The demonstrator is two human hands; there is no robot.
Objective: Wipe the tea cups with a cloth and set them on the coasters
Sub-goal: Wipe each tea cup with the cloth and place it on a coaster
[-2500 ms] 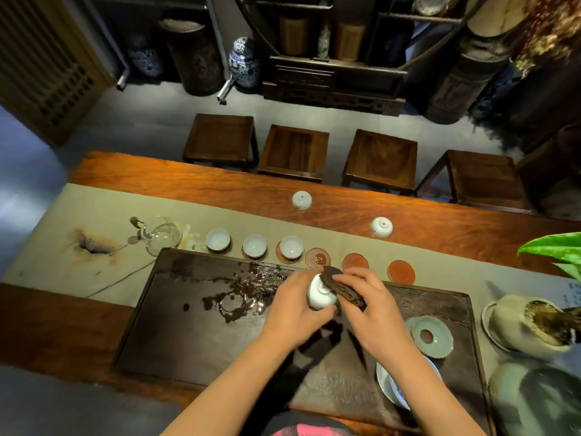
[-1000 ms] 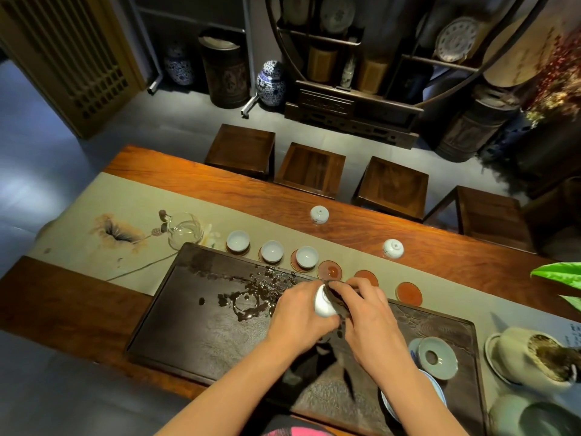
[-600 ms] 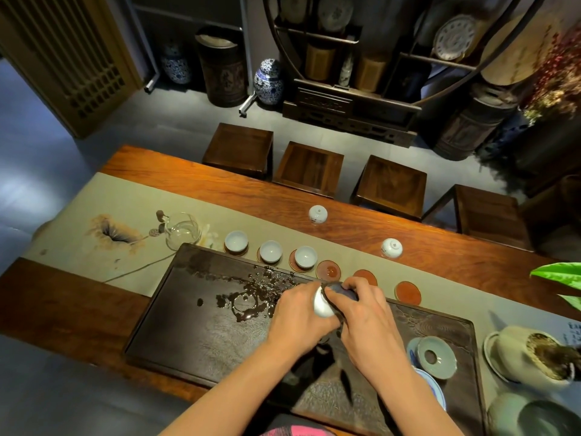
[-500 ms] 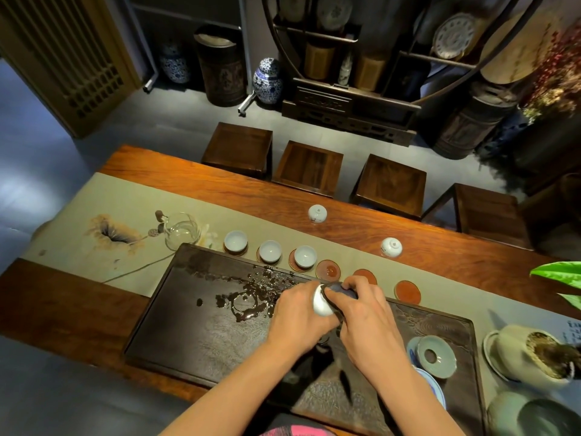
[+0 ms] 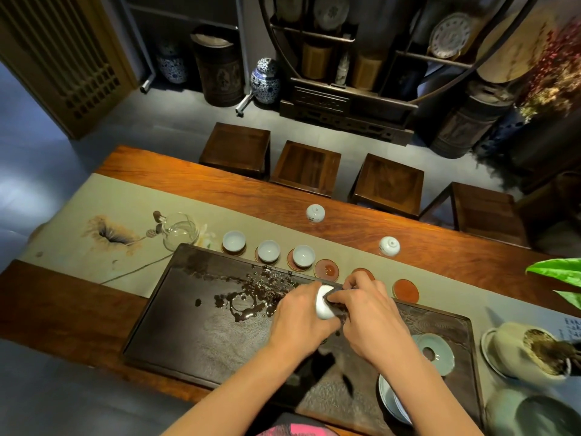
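While three tea cups (image 5: 268, 250) are sitting on coasters (image 5: 405, 289) and two lie inverted farther off, a sixth cup (image 5: 323, 305) is being gripped over the tray (image 5: 188, 325) by the left hand (image 5: 300, 319), a dark cloth (image 5: 338, 306) being pinched against it by the right hand (image 5: 371, 316).

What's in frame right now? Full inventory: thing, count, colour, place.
cups on coasters: 3, pale celadon, upright, left end of the coaster row
bare coasters: 3, reddish brown, right end of the row, one partly behind the right hand
overturned cups: 2, white, on the wood beyond the runner
held cup: 1, white, above the tea tray
cloth: 1, dark, against the held cup
tea tray: 1, dark, wet patch at its far side
glass pitcher: 1, clear, left of the cups
ring-shaped lid rest: 1, celadon, tray's right end
stools: 4, dark wood, behind the table
left hand: holds the cup
right hand: presses the cloth on it
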